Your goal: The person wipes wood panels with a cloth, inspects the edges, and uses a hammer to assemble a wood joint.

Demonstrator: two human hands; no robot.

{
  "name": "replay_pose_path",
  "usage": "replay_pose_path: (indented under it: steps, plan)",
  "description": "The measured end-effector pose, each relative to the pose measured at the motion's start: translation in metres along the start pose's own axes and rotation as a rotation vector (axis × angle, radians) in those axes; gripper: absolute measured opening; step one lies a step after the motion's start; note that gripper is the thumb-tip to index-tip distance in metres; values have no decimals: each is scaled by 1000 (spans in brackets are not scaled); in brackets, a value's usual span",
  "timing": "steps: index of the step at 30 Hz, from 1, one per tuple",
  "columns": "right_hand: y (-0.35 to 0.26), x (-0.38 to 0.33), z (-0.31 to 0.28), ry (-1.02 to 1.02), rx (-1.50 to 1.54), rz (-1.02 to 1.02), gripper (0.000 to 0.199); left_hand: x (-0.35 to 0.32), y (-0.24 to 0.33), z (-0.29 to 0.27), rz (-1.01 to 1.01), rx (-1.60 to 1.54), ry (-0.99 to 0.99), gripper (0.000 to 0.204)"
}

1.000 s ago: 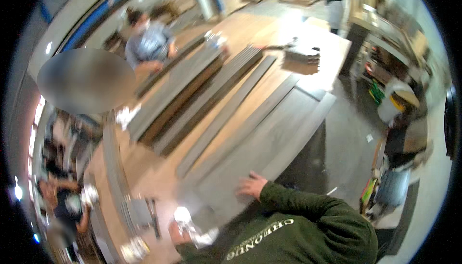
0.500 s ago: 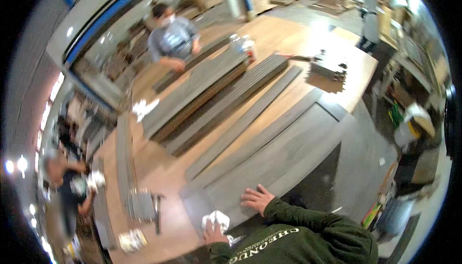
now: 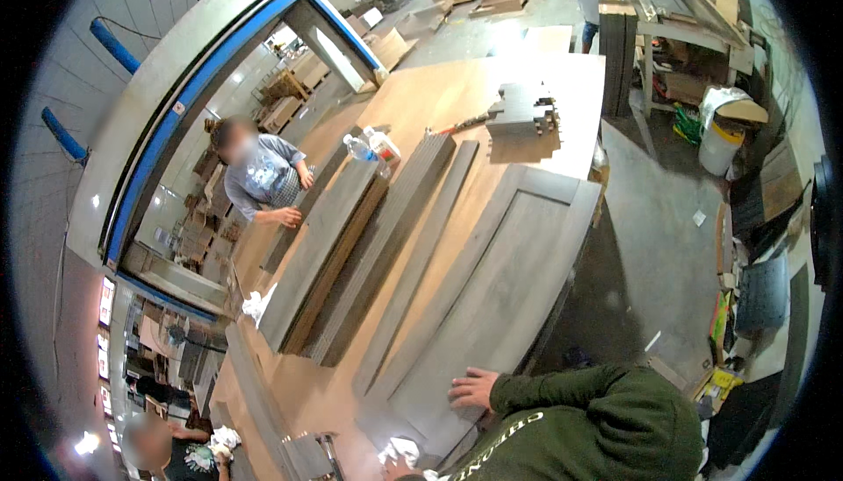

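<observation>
A long grey cabinet door [image 3: 500,279] with a recessed panel lies on the table in front of me. My right hand [image 3: 474,390] rests on its near right part, fingers stretched out and nothing in them. At the door's near left corner, my left hand [image 3: 402,467] holds a crumpled white cloth [image 3: 400,449] against the surface. Part of that hand is cut off by the lower edge of the view. A hammer [image 3: 332,456] lies to its left, beside short grey pieces [image 3: 306,455].
Left of the door lie a single grey strip [image 3: 421,266] and stacked grey boards [image 3: 329,257]. Bottles [image 3: 369,149] and a pile of small grey pieces [image 3: 524,117] stand farther off on the wooden table [image 3: 439,86]. Two co-workers [image 3: 259,174] [image 3: 180,450] are along the left side.
The whole view has swung, so the table and door appear turned more upright. My left hand and its cloth now sit lower in view; my right hand stays flat on the door.
</observation>
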State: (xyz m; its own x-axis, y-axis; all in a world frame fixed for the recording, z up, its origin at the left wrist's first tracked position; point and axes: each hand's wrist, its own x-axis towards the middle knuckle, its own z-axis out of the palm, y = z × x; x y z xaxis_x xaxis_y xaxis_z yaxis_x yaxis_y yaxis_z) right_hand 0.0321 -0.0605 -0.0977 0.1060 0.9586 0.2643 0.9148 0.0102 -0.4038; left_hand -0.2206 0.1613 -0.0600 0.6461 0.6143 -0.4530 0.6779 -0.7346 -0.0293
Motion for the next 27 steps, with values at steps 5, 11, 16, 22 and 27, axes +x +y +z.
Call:
replay_pose_path:
  steps: [5, 11, 16, 22, 27]
  plan:
    - [8, -4, -20, -108, -58, 0, 66, -23, 17, 44, 25, 185, 98, 65]
    - [14, -8, -48, -188, 24, 46, 79, -4, -18, 56, -292, 147, 134, 80]
    - [8, 6, -52, -323, -2, 43, 80, -41, 51, 17, -155, -15, 231, 61]
    - [-2, 13, -52, -292, -48, 129, 74, -34, 65, 0, -323, -30, -17, 57]
    - [-9, 11, -56, -310, -12, 114, 75, -66, -39, -20, -526, -242, 130, 65]
